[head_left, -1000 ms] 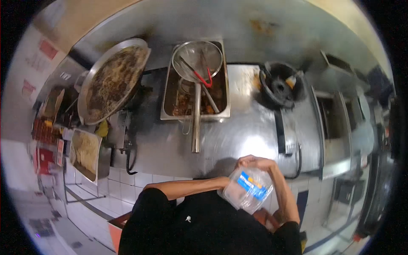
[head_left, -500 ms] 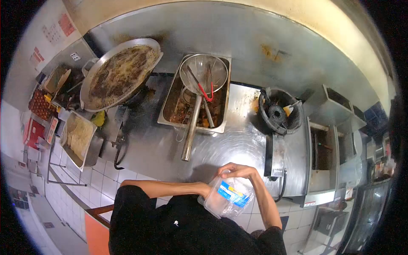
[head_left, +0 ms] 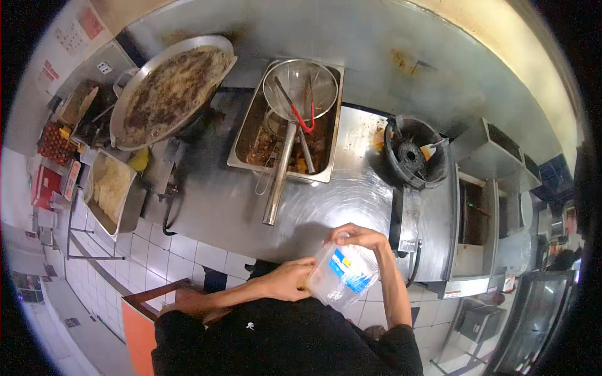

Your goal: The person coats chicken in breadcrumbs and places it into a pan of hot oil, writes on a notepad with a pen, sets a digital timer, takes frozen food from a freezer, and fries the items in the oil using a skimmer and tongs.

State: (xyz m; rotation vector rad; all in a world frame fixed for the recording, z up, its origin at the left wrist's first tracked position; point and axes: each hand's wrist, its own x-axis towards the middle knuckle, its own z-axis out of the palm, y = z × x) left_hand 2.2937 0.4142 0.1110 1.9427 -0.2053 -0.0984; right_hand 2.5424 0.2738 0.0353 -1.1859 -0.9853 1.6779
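Note:
My right hand [head_left: 356, 238] is closed over the upper rim of a clear plastic tub [head_left: 321, 276] with a blue and yellow label, tilted close to my body. Thin, shiny clear plastic shows around the label. My left hand [head_left: 290, 280] is at the tub's left edge, its fingers curled inward. What those fingers grip, if anything, is hidden from this angle. Ahead of my hands, a long-handled mesh strainer [head_left: 274, 194] lies across a steel pan [head_left: 235, 156] of dark food bits. Red-handled tongs [head_left: 303, 123] rest in the strainer.
A large wok [head_left: 119, 135] of bubbling dark oil stands at the left. Below it sits a steel container [head_left: 130, 207] of pale flour-like powder. A black burner [head_left: 414, 153] is on the right of the steel counter [head_left: 213, 194]. An orange panel [head_left: 139, 338] stands lower left.
My left hand has drawn back leftward from behind the tub to its left edge. The tub and my right hand have shifted slightly up and right in view.

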